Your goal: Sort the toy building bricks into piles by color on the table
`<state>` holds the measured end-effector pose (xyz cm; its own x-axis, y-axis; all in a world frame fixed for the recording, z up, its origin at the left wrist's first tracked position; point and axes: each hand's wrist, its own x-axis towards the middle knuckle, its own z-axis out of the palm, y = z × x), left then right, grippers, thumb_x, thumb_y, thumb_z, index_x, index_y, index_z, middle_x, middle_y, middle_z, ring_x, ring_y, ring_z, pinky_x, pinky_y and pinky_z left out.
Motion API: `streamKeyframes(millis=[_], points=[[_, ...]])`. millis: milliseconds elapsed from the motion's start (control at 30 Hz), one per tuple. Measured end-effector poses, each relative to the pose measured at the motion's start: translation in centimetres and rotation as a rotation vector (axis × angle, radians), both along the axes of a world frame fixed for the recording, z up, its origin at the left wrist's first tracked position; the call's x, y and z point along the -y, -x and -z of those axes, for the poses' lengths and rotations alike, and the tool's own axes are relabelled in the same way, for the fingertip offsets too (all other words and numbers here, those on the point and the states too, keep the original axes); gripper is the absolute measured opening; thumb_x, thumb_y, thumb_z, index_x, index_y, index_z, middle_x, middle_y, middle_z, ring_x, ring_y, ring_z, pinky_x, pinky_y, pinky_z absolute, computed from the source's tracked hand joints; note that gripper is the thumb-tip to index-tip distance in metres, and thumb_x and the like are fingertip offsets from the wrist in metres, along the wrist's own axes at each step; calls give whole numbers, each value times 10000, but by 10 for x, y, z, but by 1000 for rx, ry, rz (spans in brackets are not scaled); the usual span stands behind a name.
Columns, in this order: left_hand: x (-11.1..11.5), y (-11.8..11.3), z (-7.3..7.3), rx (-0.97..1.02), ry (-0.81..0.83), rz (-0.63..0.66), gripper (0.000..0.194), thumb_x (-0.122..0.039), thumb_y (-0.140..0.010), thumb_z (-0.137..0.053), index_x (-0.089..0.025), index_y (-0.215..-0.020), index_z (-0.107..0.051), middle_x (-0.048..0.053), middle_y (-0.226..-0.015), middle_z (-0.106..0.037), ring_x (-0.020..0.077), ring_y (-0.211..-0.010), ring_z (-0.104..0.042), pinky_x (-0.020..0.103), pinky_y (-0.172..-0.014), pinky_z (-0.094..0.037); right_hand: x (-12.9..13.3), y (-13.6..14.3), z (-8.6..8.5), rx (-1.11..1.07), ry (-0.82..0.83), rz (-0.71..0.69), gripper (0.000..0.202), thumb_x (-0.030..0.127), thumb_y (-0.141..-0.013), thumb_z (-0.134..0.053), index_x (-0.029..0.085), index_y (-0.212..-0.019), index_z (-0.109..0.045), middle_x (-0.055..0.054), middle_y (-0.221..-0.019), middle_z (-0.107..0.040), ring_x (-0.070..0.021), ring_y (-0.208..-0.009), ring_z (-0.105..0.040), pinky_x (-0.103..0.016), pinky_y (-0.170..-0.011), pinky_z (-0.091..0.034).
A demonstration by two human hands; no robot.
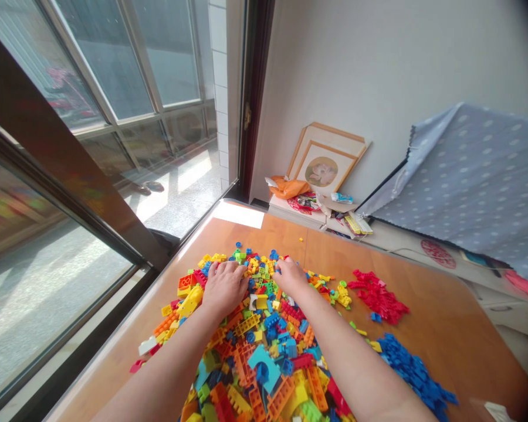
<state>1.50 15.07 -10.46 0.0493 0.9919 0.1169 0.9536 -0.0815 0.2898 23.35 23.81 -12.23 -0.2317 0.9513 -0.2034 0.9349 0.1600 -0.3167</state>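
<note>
A large heap of mixed toy building bricks [270, 363] in many colours spreads over the wooden table. My left hand [226, 286] lies palm down on the heap's far left part, its fingers stretched out over the bricks. Across from it, at the far right part, my right hand [291, 278] has its fingers curled in among the bricks. A speck of red shows by those fingertips; what they hold, if anything, is hidden. Small yellow and green bricks [261, 269] lie between the two hands. A turquoise arched brick [264, 368] rests nearer to me.
Right of the heap lie a red brick pile [381, 296] and a blue brick pile [416, 372]. White paper [238, 214] is at the table's far edge. A glass door [70, 234] borders the left. Framed pictures [328, 161] and a dotted cloth [470, 187] are beyond.
</note>
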Motion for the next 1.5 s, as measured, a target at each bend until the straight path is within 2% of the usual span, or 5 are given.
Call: streamKeyframes(millis=[333, 567, 900, 1200, 1500], points=[[-1, 0, -2, -31, 5, 15, 319, -446, -985, -473, -315, -1201, -668, 81, -1273, -643, 312, -1196, -533, 534, -1155, -232, 14, -23, 1, -349, -63, 125, 140, 201, -798, -592, 206, -883, -703, -40, -974, -655, -178, -889, -605, -269, -814, -446], [-1, -1, -5, -49, -4, 24, 330, -449, -992, -454, -303, -1200, -665, 78, -1273, -645, 304, -1187, -542, 516, -1147, -252, 22, -60, 3, -457, -6, 238, 245, 336, -843, -526, 177, -949, -679, -7, -781, -690, -160, -669, -601, -249, -608, -453], [-3, -1, -6, -103, 36, 31, 350, -455, -993, -444, -306, -1226, -660, 67, -1311, -642, 298, -1205, -540, 498, -1144, -252, 17, -20, -14, -211, 22, -17, 198, 170, -792, -625, 216, -934, -756, -68, -1010, -687, -213, -932, -634, -285, -814, -450], [-7, -1, -2, -141, 52, 35, 411, -501, -1002, -394, -320, -1270, -648, 68, -1346, -632, 311, -1260, -520, 505, -1155, -229, 23, -8, -20, -105, 22, 50, 166, 195, -794, -638, 163, -916, -746, -112, -1029, -694, -215, -876, -642, -287, -759, -455], [-9, -1, -2, -146, 85, 30, 441, -530, -998, -382, -314, -1267, -656, 70, -1369, -624, 317, -1268, -512, 502, -1149, -232, 66, -114, -37, -307, -261, 321, 206, 284, -834, -593, 195, -939, -746, -56, -937, -712, -192, -895, -649, -277, -820, -476]])
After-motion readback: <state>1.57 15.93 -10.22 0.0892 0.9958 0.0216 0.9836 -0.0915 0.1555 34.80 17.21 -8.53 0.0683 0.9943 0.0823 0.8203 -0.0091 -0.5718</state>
